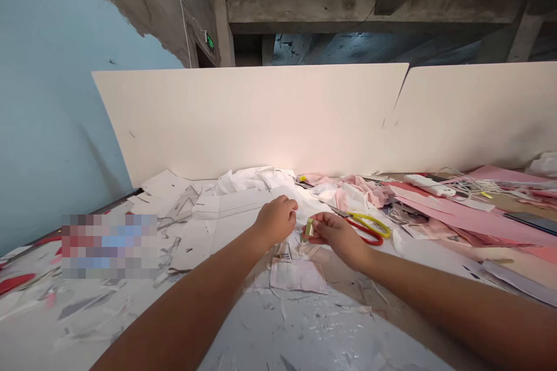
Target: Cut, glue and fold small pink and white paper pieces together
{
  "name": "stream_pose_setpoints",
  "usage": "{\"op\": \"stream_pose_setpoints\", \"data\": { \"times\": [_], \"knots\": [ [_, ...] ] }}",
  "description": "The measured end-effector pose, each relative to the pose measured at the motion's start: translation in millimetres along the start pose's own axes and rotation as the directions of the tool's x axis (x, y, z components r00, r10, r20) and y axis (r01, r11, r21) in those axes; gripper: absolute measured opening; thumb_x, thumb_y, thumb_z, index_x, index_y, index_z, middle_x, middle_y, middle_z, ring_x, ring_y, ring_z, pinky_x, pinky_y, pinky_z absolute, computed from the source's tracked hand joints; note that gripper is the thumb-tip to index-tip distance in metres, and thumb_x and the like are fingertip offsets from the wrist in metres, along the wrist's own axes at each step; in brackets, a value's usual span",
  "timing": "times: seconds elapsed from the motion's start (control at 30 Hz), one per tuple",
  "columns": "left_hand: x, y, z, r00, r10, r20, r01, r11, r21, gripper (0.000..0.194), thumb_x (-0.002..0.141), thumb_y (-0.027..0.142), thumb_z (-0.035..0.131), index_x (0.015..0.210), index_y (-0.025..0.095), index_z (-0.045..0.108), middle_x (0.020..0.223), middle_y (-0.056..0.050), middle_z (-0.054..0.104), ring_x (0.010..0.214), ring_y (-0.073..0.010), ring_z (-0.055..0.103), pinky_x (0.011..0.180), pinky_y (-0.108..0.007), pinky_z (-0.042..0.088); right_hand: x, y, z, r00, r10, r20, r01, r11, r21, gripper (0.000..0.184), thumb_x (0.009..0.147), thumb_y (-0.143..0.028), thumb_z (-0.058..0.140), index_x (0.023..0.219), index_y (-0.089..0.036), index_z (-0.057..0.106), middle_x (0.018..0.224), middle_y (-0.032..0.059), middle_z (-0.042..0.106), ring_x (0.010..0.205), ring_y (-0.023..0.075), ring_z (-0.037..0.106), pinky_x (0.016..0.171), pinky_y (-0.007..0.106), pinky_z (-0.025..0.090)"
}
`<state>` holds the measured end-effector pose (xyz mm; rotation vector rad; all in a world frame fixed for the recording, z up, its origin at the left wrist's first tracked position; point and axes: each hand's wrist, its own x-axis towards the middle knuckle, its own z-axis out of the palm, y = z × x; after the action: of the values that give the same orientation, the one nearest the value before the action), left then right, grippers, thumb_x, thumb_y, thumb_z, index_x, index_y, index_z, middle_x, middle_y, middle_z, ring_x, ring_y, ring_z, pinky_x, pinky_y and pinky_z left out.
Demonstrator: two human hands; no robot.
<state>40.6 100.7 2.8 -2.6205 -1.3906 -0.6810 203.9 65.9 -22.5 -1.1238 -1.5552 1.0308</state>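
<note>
**Bench observation: small piece pinched in right hand over scrap-strewn table**

Surface and room: a white-topped table (278, 330) is littered with paper and plastic offcuts. Two cream boards (243, 116) stand upright along its far edge, meeting at a slanted seam. Beyond them, a concrete beam (300, 6) crosses the ceiling. A blue wall (56, 98) runs down the left side, and a green exit sign (209, 42) is lit in the far corner. A pixelated patch (108, 246) hides part of the table left of the hands.

Counts: 2 hands, 1 small green-and-white piece, 1 paper packet, 1 white charger, 1 dark phone. Scissor handles show one yellow and one red loop pair; one or two pairs, cannot tell.

Positions: the small green-and-white piece (308, 229) is pinched in the fingertips of the right hand (335, 235), its kind too small to tell. The left hand (276, 221) is curled closed just beside it, not touching, with nothing visible in its grip. The paper packet (298, 276) lies nearer the body, below both hands. The scissors (368, 229) lie just right of the right hand, with the white charger (429, 185) and pink sheets (470, 214) farther right. The dark phone (531, 222) lies beyond those. Clear plastic offcuts (178, 208) lie left of the left hand.
</note>
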Motion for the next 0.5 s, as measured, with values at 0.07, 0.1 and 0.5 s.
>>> {"op": "stream_pose_setpoints", "data": {
  "times": [0.07, 0.1, 0.5],
  "knots": [
    [-2, 4, -0.3, 0.999, 0.027, 0.027, -0.024, 0.996, -0.084, 0.022, 0.079, 0.019, 0.035, 0.088, 0.021, 0.055, 0.093, -0.003, 0.057, 0.078, -0.0147, 0.055, 0.066, -0.026, 0.041, -7, 14, 4, 0.999, 0.022, -0.024, -0.021, 0.997, 0.072, 0.022, 0.076, -0.041, 0.052, 0.077, -0.019, 0.049, 0.07, 0.0022, 0.062, 0.069, 0.0156, 0.063, 0.071, 0.033, 0.052],
    [-3, 6, -0.5, 0.997, 0.052, 0.051, -0.045, 0.991, -0.128, 0.019, 0.078, 0.019, 0.038, 0.084, 0.022, 0.056, 0.09, -0.001, 0.058, 0.076, -0.0135, 0.055, 0.065, -0.024, 0.041, -8, 18, 5, 0.999, 0.025, -0.038, -0.021, 0.995, 0.099, 0.023, 0.075, -0.042, 0.052, 0.077, -0.019, 0.049, 0.071, 0.0018, 0.062, 0.069, 0.0156, 0.063, 0.071, 0.034, 0.052],
    [-10, 18, 10.8, 0.993, 0.01, 0.118, 0.044, 0.895, -0.445, 0.014, 0.074, 0.028, 0.043, 0.075, 0.02, 0.055, 0.07, 0.002, 0.059, 0.062, -0.0111, 0.05, 0.054, -0.022, 0.036, -9, 27, 8, 0.994, -0.039, -0.098, 0.053, 0.987, 0.155, 0.026, 0.072, -0.032, 0.057, 0.093, -0.022, 0.045, 0.078, -0.0011, 0.055, 0.066, 0.0129, 0.058, 0.06, 0.028, 0.048]
  ]
}}
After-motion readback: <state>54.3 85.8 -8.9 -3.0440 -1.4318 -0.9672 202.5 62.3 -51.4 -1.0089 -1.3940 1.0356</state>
